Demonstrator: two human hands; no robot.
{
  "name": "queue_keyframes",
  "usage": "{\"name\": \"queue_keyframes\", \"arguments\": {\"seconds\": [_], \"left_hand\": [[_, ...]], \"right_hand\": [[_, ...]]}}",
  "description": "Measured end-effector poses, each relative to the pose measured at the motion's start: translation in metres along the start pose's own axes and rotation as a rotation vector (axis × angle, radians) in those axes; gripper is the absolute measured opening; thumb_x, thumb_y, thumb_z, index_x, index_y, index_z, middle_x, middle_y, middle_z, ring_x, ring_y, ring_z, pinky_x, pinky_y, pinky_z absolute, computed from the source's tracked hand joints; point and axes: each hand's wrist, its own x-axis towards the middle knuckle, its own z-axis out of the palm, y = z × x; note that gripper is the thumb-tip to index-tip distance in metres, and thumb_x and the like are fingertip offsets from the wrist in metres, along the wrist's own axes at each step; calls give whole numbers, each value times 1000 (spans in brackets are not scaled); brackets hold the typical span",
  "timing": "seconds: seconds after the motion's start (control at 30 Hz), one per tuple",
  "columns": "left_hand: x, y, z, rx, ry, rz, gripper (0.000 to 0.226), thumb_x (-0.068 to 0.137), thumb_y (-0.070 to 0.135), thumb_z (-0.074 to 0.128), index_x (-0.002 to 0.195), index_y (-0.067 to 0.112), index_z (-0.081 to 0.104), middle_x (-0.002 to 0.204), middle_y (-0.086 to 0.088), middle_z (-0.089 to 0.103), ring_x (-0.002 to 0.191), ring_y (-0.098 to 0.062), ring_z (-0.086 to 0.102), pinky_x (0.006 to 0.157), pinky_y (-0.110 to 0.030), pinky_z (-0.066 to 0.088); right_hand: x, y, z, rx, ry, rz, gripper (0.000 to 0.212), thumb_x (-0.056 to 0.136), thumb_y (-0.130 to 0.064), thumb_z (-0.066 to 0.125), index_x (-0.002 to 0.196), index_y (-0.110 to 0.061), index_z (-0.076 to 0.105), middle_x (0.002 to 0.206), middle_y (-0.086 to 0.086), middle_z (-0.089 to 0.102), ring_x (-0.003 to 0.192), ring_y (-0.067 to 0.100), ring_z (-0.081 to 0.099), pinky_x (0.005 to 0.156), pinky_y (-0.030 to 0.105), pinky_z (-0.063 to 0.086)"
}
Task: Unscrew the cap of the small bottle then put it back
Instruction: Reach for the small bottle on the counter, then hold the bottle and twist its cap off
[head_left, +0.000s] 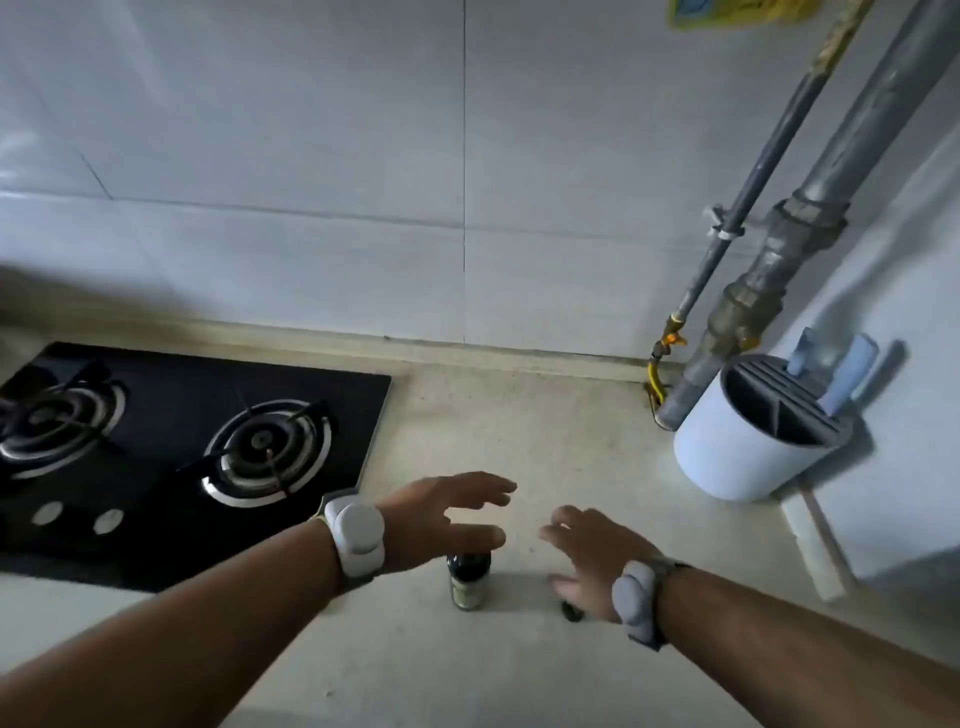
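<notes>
A small dark bottle (468, 579) with a pale label stands upright on the beige counter (519, 441). My left hand (441, 519) hovers just above it, fingers spread, hiding the bottle's top. My right hand (582, 551) is open to the right of the bottle, apart from it. A small dark object (570, 612), perhaps the cap, lies on the counter under my right palm, partly hidden. Both wrists wear pale grey bands.
A black glass gas hob (171, 457) with two burners lies to the left. A white round utensil holder (753, 441) stands at the right by the grey pipes (769, 270). White tiled wall behind.
</notes>
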Motion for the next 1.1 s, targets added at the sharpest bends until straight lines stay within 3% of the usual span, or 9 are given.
{"name": "queue_keyframes", "arguments": {"seconds": [0.2,0.33,0.47,0.57,0.63,0.7,0.77,0.87,1.1], "left_hand": [[-9,-29,21,203,20,-23,78,74,57,83,143,42,50,132,33,62,122,8,54,102,-27,47],[-1,-39,29,216,97,-32,57,79,47,82,132,43,60,128,24,67,117,0,60,99,-27,50],[8,-48,34,193,109,-50,46,85,33,81,128,40,66,129,22,67,116,1,59,99,-19,46],[11,-58,37,131,98,-68,44,86,36,80,127,41,66,125,21,67,111,-2,59,89,-10,41],[10,-62,40,104,87,-75,44,87,37,80,127,42,64,124,19,67,109,-2,58,83,-4,35],[10,-65,43,84,75,-65,43,88,36,78,129,43,63,126,18,68,110,-2,59,83,-3,33],[10,-66,44,67,73,-48,41,90,36,76,128,44,62,125,16,68,110,-4,61,88,-10,41],[12,-68,46,63,73,-30,34,91,41,73,122,42,62,118,14,71,106,-6,65,93,-28,52],[9,-67,45,61,77,17,27,81,61,58,93,81,44,91,42,60,89,23,55,72,-1,41]], "right_hand": [[-2,-5,42,-25,-254,102,60,97,-33,57,151,-19,36,163,16,22,133,39,46,101,46,47],[7,-10,57,34,-275,190,54,107,-26,36,159,-18,22,169,15,9,144,36,35,110,39,38],[3,-6,72,2,-232,214,56,109,-31,34,157,-6,19,166,15,23,146,34,34,112,35,35],[3,-21,60,152,-60,280,20,101,-17,49,117,-6,56,125,13,52,102,32,57,89,35,49],[6,-35,41,316,221,268,9,93,-11,61,99,-7,65,105,12,58,89,30,59,78,33,48],[7,-51,7,515,505,208,16,82,-3,70,95,-12,72,97,5,65,82,19,63,73,25,48],[1,-71,-36,634,605,40,25,77,-7,71,96,-23,71,97,-8,64,81,11,64,70,18,51],[-15,-100,-79,548,471,-167,24,79,-22,66,101,-31,68,99,-18,57,84,10,63,69,15,50],[-14,-121,-76,319,316,-141,27,88,-18,67,114,-25,68,110,-12,52,85,7,56,77,26,52]]}}
